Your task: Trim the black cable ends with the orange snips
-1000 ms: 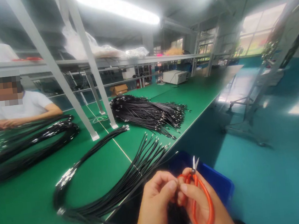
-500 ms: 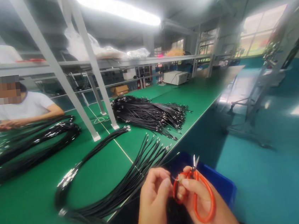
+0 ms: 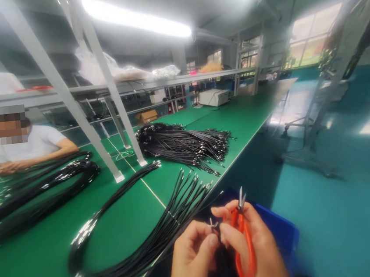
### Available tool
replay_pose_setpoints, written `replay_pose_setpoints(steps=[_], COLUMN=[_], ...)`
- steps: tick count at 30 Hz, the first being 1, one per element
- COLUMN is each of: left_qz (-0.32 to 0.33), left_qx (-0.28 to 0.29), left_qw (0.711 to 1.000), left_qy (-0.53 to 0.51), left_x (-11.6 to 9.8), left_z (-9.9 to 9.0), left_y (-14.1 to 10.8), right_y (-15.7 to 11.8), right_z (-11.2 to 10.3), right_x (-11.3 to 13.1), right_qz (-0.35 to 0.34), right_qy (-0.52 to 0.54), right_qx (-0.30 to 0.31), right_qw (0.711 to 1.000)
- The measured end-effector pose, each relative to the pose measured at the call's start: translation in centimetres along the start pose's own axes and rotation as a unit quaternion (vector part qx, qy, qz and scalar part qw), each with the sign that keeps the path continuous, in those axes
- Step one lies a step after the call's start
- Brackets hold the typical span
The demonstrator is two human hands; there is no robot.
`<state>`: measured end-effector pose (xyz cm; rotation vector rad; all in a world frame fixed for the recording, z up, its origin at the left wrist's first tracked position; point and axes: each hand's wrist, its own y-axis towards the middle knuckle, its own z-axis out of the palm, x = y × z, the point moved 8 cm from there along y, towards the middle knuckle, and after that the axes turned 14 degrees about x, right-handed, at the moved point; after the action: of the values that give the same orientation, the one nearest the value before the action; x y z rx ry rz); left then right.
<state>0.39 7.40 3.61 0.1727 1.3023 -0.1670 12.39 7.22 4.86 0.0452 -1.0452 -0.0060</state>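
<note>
In front of me, my left hand point(image 3: 192, 256) pinches a black cable end point(image 3: 217, 228) between thumb and fingertips, with a thin pale tip sticking up. My right hand point(image 3: 263, 240) carries scissors point(image 3: 250, 248) with orange-red handles, their blades parted slightly and pointing upward. The thumb of that hand also meets the cable end, close to my left fingertips. Dark strands hang below the fingers, mostly hidden by both hands. Left of my hands, a curved bundle of black cables point(image 3: 150, 243) with metal-tipped ends lies on the green table point(image 3: 121, 226).
Beyond the bundle lies a large pile of black cables point(image 3: 188, 144). A blue bin point(image 3: 285, 229) stands below the table edge, behind my right hand. Shelf posts point(image 3: 112, 80) rise from the table. At left, a person in a white shirt point(image 3: 36, 143) sits by more cable coils point(image 3: 45, 188).
My right hand has turned, swinging the scissors more upright. Its thumb has come in against the cable end beside my left fingers. The view has tilted up slightly.
</note>
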Motion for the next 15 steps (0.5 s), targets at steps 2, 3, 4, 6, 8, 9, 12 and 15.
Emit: replay_pose_setpoints(steps=[2,3,4,6,8,9,12,15], left_qz=[-0.007,-0.011,-0.015,-0.021,-0.022,-0.023,-0.027,-0.023], left_qx=[0.002,0.002,0.002,0.001,-0.003,-0.005,-0.007,-0.011], left_qw=[1.000,1.000,1.000,1.000,1.000,1.000,0.999,0.999], left_qy=[-0.007,-0.008,-0.009,-0.011,-0.012,-0.013,-0.022,-0.032], left_x=[0.0,0.0,0.0,-0.1,-0.2,-0.3,-0.3,-0.4], left_z=[0.0,0.0,0.0,0.1,0.1,0.1,0.2,0.2], left_y=[-0.1,-0.1,-0.2,-0.3,-0.5,-0.5,-0.8,-0.9], right_y=[-0.1,-0.2,-0.3,-0.7,-1.1,-1.3,-1.7,-2.3], right_z=[0.3,0.5,0.6,0.6,0.5,0.5,0.8,1.1], right_x=[1.0,1.3,1.5,1.9,2.2,2.4,3.1,3.8], right_qz=[-0.050,-0.070,-0.087,-0.122,-0.152,-0.165,-0.216,-0.285], right_qy=[-0.075,-0.108,-0.139,-0.204,-0.266,-0.292,-0.345,-0.370], right_qx=[0.004,0.008,0.008,-0.003,-0.020,-0.026,-0.032,-0.040], right_qw=[0.996,0.992,0.986,0.971,0.952,0.942,0.913,0.883])
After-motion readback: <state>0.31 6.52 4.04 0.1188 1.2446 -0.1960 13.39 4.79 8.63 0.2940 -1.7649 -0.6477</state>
